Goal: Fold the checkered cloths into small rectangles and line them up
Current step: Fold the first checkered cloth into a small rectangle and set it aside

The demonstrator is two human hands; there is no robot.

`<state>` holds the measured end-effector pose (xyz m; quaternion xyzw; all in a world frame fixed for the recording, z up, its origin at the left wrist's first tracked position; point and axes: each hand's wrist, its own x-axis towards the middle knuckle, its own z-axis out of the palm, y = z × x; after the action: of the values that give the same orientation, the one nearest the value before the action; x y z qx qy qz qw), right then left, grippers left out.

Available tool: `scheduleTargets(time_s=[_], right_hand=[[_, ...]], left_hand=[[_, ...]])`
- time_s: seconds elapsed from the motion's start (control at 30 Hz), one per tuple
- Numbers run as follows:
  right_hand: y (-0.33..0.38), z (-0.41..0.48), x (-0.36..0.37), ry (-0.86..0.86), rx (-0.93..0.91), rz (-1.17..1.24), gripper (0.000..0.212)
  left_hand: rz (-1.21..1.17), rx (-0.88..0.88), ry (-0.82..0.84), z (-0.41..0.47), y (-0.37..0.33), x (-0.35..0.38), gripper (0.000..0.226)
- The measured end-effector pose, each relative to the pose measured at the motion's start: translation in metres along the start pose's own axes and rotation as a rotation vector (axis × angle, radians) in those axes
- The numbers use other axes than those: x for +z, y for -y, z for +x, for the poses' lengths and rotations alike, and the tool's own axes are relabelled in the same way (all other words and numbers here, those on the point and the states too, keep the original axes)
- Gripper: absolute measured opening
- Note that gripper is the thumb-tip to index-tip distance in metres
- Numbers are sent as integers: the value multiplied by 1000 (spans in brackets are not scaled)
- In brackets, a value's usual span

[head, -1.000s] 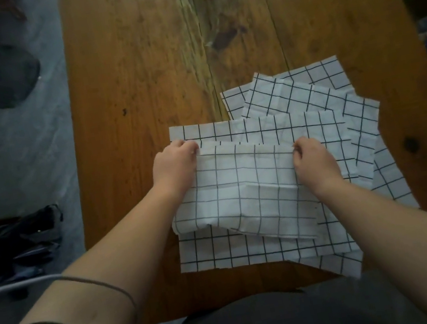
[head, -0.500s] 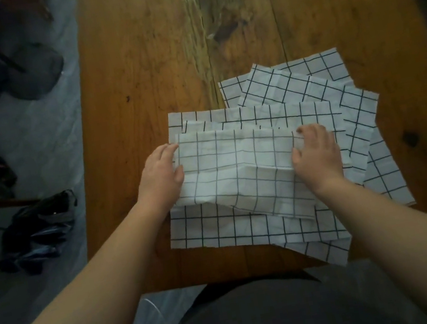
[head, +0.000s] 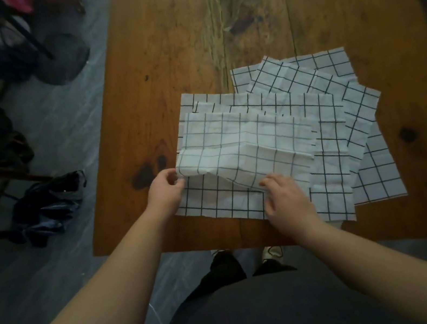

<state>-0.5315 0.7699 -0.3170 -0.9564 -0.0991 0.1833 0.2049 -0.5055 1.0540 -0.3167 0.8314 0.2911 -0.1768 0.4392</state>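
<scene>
Table (head: pixel 176 54), wooden, fills most of the view. On its near right part sits the pile of checkered cloths (head: pixel 363 112): several flat sheets, fanned and overlapping, reaching the near edge, none lined up yet. On the pile's left side lies the top cloth (head: pixel 245 139), doubled over once. Its near edge is lifted and sags in the middle, and a rumpled ridge runs across it.

Likely step: squaring this fold, so the task looks early.

Risks:
- Sagging middle may get creased in crooked if pressed flat without pulling it taut.
- Layers look skewed, so edges may not meet and the rectangle comes out lopsided.
- Dragging the top cloth could shift the loose sheets under it, or tug one off the near edge.

Left hand (head: pixel 165 194) comes in from lower left, forearm straight. Its thumb and fingers are closed narrow, pinching the top cloth's near-left corner just off the sheet below. Right hand (head: pixel 284 198) is back-up and angled inward. Its fingers curl down onto the sagging near edge and seem to pinch it; the thumb contact is hidden.
</scene>
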Motion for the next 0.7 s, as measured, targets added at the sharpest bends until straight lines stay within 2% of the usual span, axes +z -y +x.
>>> scheduleTargets(time_s=[0.27, 0.43, 0.7], right_hand=[[13, 2, 8, 8, 134, -57, 44], [11, -3, 11, 16, 139, -72, 38], [15, -6, 9, 52, 129, -89, 44]], left_hand=[[9, 85, 114, 14, 1, -11, 30], [-1, 182, 185, 5, 16, -31, 17], [-23, 45, 210, -1, 30, -33, 16]])
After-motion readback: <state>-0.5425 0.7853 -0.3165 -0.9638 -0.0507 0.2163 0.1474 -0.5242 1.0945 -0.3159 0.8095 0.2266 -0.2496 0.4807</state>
